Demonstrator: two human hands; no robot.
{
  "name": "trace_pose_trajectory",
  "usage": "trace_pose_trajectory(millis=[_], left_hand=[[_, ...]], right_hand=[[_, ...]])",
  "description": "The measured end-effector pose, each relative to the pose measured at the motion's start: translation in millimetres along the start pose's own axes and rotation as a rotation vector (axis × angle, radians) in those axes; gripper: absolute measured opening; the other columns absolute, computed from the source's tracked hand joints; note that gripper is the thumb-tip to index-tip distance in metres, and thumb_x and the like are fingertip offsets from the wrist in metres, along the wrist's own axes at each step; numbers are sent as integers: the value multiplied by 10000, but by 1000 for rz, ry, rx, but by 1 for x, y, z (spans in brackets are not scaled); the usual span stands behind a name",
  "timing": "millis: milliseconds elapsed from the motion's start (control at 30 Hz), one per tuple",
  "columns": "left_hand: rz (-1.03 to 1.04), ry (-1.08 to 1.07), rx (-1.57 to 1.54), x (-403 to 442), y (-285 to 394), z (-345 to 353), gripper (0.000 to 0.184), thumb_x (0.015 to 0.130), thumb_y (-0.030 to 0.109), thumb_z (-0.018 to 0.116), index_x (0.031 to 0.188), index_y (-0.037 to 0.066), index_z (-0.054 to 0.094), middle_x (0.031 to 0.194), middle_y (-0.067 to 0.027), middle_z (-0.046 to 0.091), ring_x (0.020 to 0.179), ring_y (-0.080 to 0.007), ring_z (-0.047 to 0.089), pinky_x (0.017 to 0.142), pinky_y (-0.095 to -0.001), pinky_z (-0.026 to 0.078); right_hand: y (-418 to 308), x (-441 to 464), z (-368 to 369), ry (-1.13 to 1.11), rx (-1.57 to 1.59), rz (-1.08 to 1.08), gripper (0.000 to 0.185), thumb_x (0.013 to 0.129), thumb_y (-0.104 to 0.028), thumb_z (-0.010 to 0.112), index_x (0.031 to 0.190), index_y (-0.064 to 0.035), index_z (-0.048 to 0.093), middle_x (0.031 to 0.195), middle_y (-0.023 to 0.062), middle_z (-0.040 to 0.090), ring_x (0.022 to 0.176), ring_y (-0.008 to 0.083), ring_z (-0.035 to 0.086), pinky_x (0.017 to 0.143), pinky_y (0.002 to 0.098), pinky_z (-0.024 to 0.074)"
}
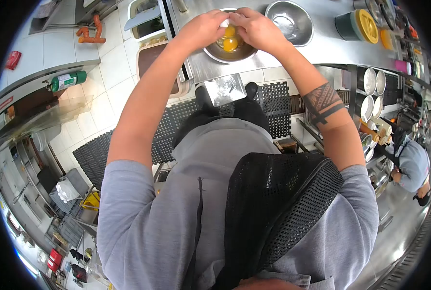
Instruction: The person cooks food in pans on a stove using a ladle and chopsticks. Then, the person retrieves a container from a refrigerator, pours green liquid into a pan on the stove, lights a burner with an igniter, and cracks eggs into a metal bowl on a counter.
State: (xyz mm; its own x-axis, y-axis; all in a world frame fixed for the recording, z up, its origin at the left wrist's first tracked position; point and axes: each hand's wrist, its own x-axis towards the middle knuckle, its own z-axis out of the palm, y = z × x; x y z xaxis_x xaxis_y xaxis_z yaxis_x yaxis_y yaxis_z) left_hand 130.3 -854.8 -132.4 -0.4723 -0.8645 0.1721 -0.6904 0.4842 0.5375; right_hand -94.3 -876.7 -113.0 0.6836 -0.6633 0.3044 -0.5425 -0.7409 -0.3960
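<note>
Over a metal mixing bowl [231, 60] at the counter's front edge, my two hands meet with fingers pinched together. A bit of white eggshell [224, 22] shows at the fingertips of my left hand [204, 30]. Close against it is my right hand [257, 30], its fingertips closed at the same shell; the rest of the egg is hidden by the fingers. Below them, egg yolks [230, 45] lie in the bowl with clear egg white around them.
A second metal bowl [293, 26] stands right of the first. Farther right is a dark green container with a yellow lid [366, 26]. Bins [150, 63] stand left of the counter [273, 59]. Black rubber mats [276, 104] cover the floor; another person [413, 164] bends at far right.
</note>
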Motion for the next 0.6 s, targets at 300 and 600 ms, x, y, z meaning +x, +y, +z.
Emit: trace_pose_trajectory(millis=[300, 600], left_hand=[[-168, 136, 37, 6, 32, -45, 449, 899, 193, 659, 1296, -11, 611, 1311, -235, 625, 1102, -411, 648, 941, -439, 542], [-559, 840, -688, -87, -45, -104, 385, 897, 41, 722, 1261, -32, 623, 1082, -146, 725, 970, -195, 715, 865, -303, 574]], right_hand=[[-33, 13, -63, 72, 27, 43, 329, 865, -39, 676, 1193, -33, 705, 1207, 235, 633, 969, 391, 686, 805, 378, 578], [-22, -11, -42, 464, 1395, 900, 444, 963, -98, 671, 1372, -4, 523, 1234, 143, 673, 1085, 291, 694, 968, 378, 559]])
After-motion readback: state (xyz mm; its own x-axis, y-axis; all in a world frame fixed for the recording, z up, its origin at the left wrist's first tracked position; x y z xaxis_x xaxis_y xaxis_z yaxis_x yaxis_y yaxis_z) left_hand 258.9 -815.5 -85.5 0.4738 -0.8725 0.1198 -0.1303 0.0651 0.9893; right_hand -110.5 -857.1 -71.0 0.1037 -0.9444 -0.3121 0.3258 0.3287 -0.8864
